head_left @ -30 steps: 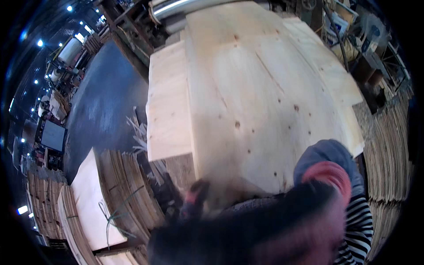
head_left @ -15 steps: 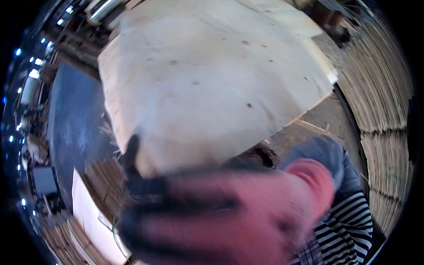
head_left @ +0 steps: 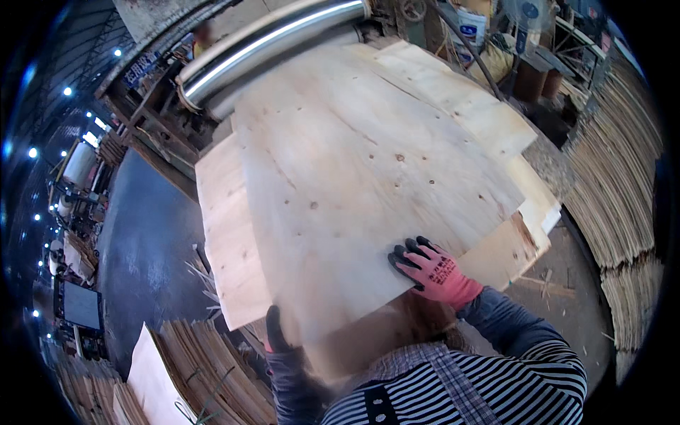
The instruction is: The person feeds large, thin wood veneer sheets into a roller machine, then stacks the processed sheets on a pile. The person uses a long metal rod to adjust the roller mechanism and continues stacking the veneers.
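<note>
A large, thin, pale wood veneer sheet point(head_left: 340, 191) with small dark knots lies over other veneer sheets, its far end by a shiny metal roller point(head_left: 273, 53). My right hand point(head_left: 433, 273), in a pink glove with black fingertips, rests on its near edge, fingers spread flat. At the near left corner is my left hand point(head_left: 276, 331), gloved too and seen edge-on. Its visible black finger points straight up beside the sheet's edge; the other fingers are mostly hidden. Beneath, a paler veneer sheet point(head_left: 230, 234) sticks out on the left.
Tall stacks of veneer point(head_left: 613, 163) line the right side. Bundled veneer sheets point(head_left: 205, 361) stand at the lower left, beside a grey floor point(head_left: 152, 234). Wood scraps point(head_left: 545, 287) litter the ground at right. A white bucket point(head_left: 471, 27) and a fan point(head_left: 528, 14) stand at the back.
My right hand, blurred and close before the camera earlier, has come down onto the veneer's near edge. My left hand now shows at the corner. The view has shifted, bringing the roller into sight.
</note>
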`<state>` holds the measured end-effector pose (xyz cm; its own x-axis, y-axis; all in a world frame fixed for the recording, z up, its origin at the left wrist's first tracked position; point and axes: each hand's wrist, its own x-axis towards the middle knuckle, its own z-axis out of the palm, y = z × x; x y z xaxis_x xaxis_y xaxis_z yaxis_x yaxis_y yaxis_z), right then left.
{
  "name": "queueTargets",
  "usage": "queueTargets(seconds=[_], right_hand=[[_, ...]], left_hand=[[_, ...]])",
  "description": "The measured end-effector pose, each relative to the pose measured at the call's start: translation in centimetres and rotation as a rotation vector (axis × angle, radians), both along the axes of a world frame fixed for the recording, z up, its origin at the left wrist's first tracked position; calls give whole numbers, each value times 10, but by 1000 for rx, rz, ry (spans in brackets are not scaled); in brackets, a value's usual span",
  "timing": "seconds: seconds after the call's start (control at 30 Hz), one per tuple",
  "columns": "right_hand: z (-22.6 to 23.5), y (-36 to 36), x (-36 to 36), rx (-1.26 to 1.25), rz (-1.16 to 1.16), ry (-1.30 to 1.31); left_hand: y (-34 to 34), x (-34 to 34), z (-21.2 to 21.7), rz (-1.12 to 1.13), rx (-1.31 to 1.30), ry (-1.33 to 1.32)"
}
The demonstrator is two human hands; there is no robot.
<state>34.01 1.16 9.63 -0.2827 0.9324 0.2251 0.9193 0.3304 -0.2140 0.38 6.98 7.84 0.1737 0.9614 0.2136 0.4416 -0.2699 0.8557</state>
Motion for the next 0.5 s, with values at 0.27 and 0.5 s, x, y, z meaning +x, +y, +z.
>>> queueTargets(seconds=[0.27,0.5], right_hand=[[-53,168,19,247,-84,133],[-33,210,-15,199,-277,-33]], left_hand=[[-45,-14,-64,283,-473,-665],[-91,12,-54,234,-32,513]])
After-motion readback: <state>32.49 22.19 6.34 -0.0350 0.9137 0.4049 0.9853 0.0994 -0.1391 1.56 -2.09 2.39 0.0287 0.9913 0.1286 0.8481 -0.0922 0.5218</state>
